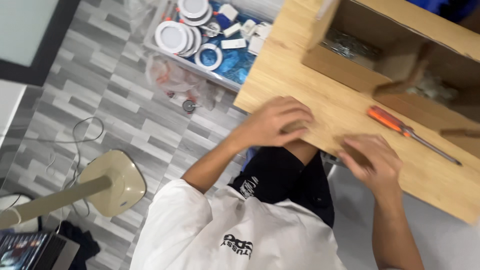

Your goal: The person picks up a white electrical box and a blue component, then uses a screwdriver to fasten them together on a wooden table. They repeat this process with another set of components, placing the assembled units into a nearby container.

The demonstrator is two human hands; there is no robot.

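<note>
Orange-handled screwdriver [410, 132] and cardboard box [400, 55] beyond both hands.

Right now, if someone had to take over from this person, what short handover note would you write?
Left hand: curled on the near edge of the wooden table; whether it holds anything is hidden.
Right hand: resting flat on the table edge, holding nothing visible.
Orange-handled screwdriver: lying untouched on the table beyond the right hand.
Cardboard box: open at the table's far side, contents blurred.
Done or left: cannot tell from this view.
</note>
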